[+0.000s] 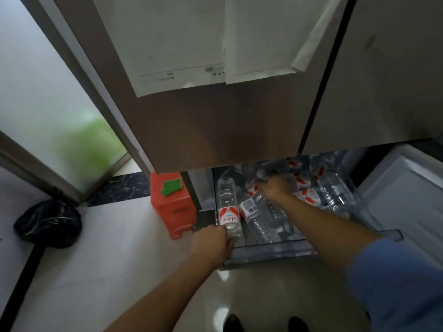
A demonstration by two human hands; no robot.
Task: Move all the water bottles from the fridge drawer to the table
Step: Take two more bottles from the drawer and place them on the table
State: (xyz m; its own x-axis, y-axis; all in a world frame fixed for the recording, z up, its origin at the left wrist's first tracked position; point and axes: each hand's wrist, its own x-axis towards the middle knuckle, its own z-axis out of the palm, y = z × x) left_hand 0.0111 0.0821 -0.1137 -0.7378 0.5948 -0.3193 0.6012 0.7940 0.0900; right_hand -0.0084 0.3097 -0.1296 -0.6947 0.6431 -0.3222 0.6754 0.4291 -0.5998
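Clear bottles (229, 207) wear red-and-white labels; an orange stool (171, 202) carries a green patch.

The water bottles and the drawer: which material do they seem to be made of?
Water bottles: apparently clear ribbed plastic, since one sees through them, with glossy red-and-white labels. Fridge drawer: probably translucent rigid plastic; its front wall looks see-through and shiny.
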